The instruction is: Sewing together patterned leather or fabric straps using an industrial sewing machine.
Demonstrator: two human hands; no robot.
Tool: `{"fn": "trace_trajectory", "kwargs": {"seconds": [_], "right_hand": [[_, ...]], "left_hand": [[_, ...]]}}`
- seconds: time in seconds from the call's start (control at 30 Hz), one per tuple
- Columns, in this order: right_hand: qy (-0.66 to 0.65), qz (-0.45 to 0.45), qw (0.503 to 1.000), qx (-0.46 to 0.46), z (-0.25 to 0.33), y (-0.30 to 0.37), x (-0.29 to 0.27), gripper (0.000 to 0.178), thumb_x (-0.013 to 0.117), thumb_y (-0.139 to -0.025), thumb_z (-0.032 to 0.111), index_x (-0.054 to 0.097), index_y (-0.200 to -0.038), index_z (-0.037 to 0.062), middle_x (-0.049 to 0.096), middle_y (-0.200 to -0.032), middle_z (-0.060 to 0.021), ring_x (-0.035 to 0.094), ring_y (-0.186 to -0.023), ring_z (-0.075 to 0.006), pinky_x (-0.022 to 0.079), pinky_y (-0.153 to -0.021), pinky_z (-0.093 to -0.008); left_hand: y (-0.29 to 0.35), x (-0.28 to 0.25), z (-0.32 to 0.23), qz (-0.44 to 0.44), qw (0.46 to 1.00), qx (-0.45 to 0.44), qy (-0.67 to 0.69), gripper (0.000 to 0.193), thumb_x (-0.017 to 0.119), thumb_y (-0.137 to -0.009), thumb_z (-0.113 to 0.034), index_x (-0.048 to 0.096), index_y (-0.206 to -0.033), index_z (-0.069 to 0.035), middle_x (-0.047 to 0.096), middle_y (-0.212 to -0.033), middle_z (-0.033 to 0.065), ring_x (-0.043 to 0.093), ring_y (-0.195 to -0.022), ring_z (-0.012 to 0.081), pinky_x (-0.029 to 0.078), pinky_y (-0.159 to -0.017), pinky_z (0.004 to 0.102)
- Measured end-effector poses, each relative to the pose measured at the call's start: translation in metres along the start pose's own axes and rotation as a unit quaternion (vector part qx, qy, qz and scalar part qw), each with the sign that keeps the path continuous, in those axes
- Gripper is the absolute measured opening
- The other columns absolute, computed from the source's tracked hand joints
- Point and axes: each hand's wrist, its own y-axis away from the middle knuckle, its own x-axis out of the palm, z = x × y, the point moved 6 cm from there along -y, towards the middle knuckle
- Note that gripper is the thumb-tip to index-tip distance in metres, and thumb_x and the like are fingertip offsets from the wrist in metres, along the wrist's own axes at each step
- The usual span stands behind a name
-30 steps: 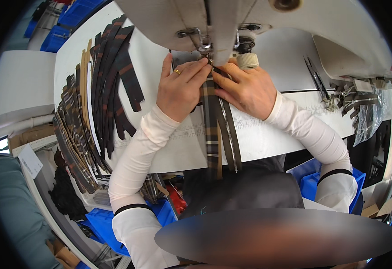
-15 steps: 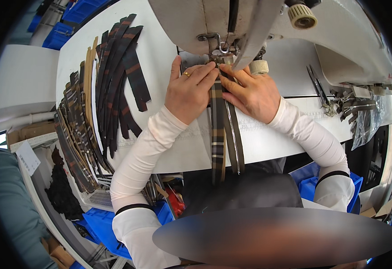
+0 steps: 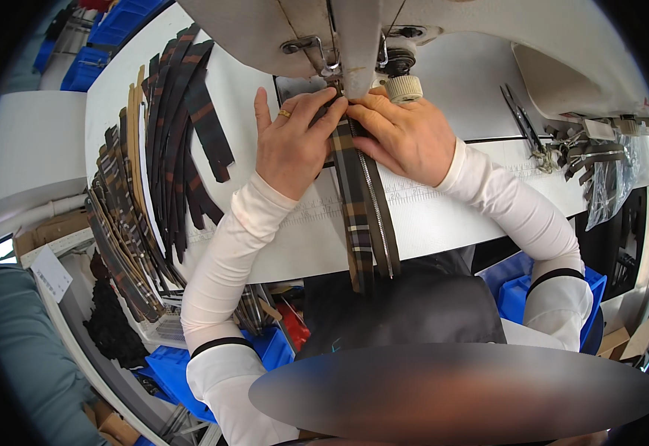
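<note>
Beneath the head of a sewing machine (image 3: 257, 33), both my hands are at the front of the presser foot. My left hand (image 3: 291, 145) has its fingertips closed on a plaid fabric strip (image 3: 355, 215), with the little finger raised to the side; its thumb is mostly hidden. Close beside it, my right hand (image 3: 410, 137) grips a dark zipper (image 3: 375, 204) with metal teeth, fingers bent against its upper end. Strip and zipper lie side by side and hang over the table's near edge. Fingers and machine parts hide the stitching spot.
Bundles of dark plaid strips (image 3: 183, 111) and brown plaid strips (image 3: 120, 215) lie on the left. To the right are thread snips (image 3: 525, 126), loose zipper pieces (image 3: 592, 154) and a clear plastic bag (image 3: 612, 197). A ruler scale (image 3: 428, 192) crosses the white tabletop (image 3: 443, 230).
The whole view has shifted, so machine and hands appear further left and higher. Both hands stay at the presser foot, with strip and zipper still held; the strip now slants more.
</note>
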Motion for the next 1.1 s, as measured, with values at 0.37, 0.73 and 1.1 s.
{"fn": "trace_trajectory", "kwargs": {"seconds": [0.37, 0.73, 1.1], "right_hand": [[0.043, -0.004, 0.999, -0.009, -0.0038, 0.0024, 0.004, 0.037, 0.066, -0.078, 0.02, 0.059, -0.107, -0.0016, 0.06, -0.104, -0.0103, 0.054, -0.105, -0.0267, 0.045, -0.09, -0.0346], [0.037, 0.005, 0.999, -0.017, -0.0058, -0.0019, 0.0004, 0.034, 0.067, -0.077, 0.022, 0.061, -0.103, 0.0005, 0.061, -0.101, -0.0098, 0.055, -0.1, -0.0274, 0.045, -0.087, -0.0364], [0.048, 0.01, 0.999, -0.02, -0.0068, -0.0028, 0.0018, 0.032, 0.067, -0.078, 0.025, 0.062, -0.1, 0.0024, 0.062, -0.094, -0.0068, 0.056, -0.09, -0.0247, 0.045, -0.082, -0.0349]], "left_hand": [[0.0003, -0.0038, -0.005, -0.029, 0.998, 0.016, -0.045, 0.039, 0.066, -0.072, -0.005, 0.066, -0.109, -0.017, 0.06, -0.117, -0.0057, 0.05, -0.116, 0.0205, 0.009, -0.103, 0.0657], [0.0009, -0.0041, -0.0035, 0.027, 0.996, -0.002, -0.081, 0.043, 0.067, -0.077, -0.017, 0.063, -0.119, -0.022, 0.058, -0.125, -0.0065, 0.05, -0.117, 0.0209, 0.011, -0.101, 0.0647], [0.0024, -0.0031, -0.0021, -0.012, 0.999, 0.007, -0.033, 0.043, 0.068, -0.072, -0.013, 0.062, -0.115, -0.017, 0.057, -0.122, -0.0029, 0.048, -0.114, 0.0219, 0.017, -0.1, 0.0683]]}}
